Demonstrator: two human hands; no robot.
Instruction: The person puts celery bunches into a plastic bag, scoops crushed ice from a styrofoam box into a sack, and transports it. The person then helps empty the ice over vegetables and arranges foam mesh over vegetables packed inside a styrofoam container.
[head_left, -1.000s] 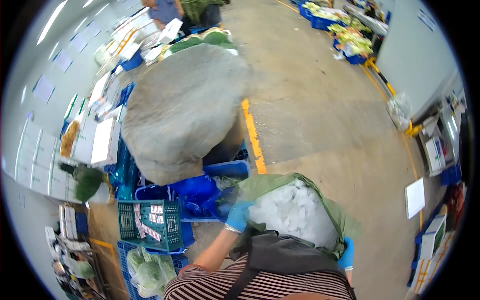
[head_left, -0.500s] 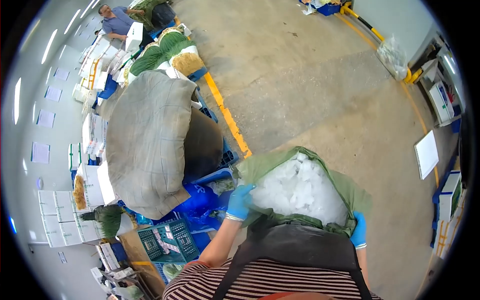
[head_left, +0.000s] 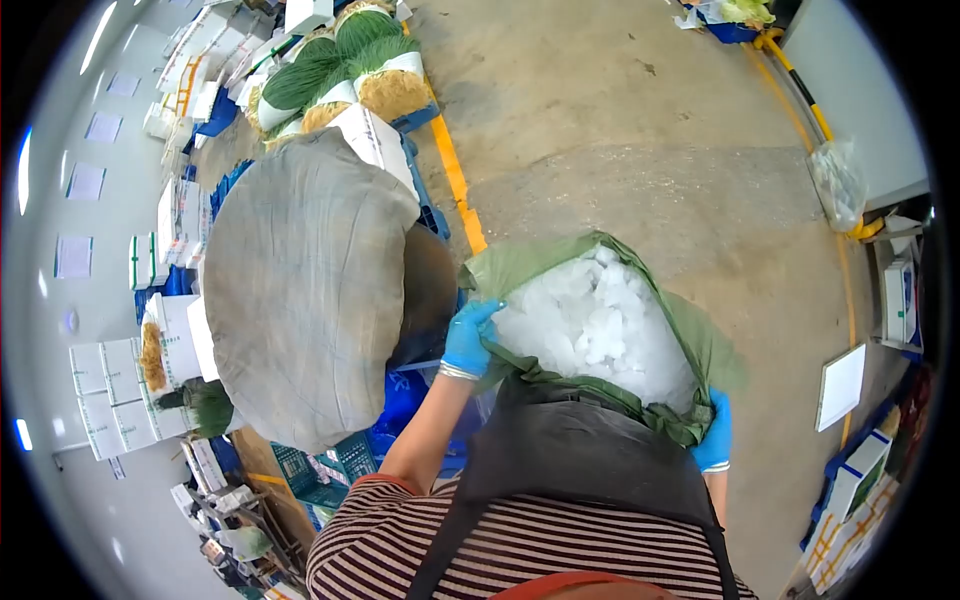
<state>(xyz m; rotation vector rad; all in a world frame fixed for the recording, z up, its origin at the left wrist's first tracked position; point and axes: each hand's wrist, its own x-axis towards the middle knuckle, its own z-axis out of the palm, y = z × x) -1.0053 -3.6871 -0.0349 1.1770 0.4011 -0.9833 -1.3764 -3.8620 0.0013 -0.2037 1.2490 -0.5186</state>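
Note:
In front of my body is a green sack (head_left: 545, 257), its mouth wide apart, full of white crushed ice (head_left: 600, 325). My left hand (head_left: 470, 338), in a blue glove, grips the sack's rim on the left side. On the right, my right hand (head_left: 714, 435), also gloved in blue, is closed on the sack's edge; its fingers are partly hidden by the fabric. The near rim of the sack lies bunched against my black apron (head_left: 590, 455).
Left of the sack stands a large dark tub under a grey cover (head_left: 305, 290). Beyond it are a white foam box (head_left: 375, 145) and bundled green vegetables (head_left: 345, 60). A green crate (head_left: 315, 475) sits lower left. A white panel (head_left: 841, 387) lies on the floor at right.
Both hands and the ice-filled sack have shifted up in view, nearer the covered tub. The view has turned, and the person at the upper left is out of sight.

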